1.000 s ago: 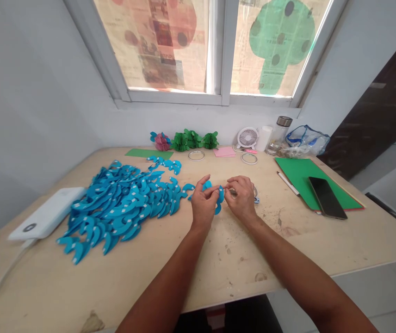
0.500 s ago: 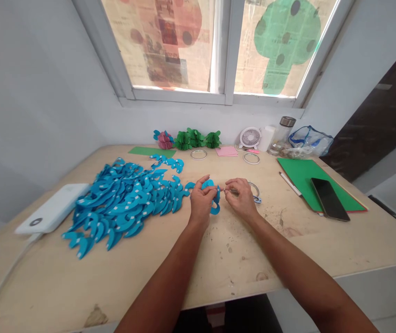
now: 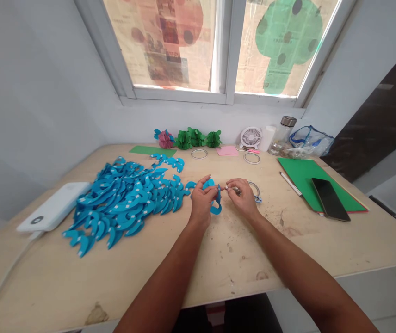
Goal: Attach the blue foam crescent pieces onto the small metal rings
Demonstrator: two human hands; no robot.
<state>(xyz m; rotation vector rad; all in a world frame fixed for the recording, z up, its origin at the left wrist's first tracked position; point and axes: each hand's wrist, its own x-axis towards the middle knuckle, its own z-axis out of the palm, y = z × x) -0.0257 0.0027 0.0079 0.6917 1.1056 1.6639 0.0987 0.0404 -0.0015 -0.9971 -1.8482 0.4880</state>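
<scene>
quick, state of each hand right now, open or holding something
Left hand: closed, holding blue paper.
Right hand: closed in a pinch, apparently on a white bit too small to identify.

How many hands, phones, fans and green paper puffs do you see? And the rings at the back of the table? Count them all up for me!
Hands: 2, left hand and right hand
Phone: 1
Fan: 1
Green paper puffs: 3
Rings at the back: 2
Total: 9

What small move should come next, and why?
Probably set aside the small white bit that the right hand seems to pinch: that would free it to help with the curled blue paper, which only the left hand holds.
</scene>
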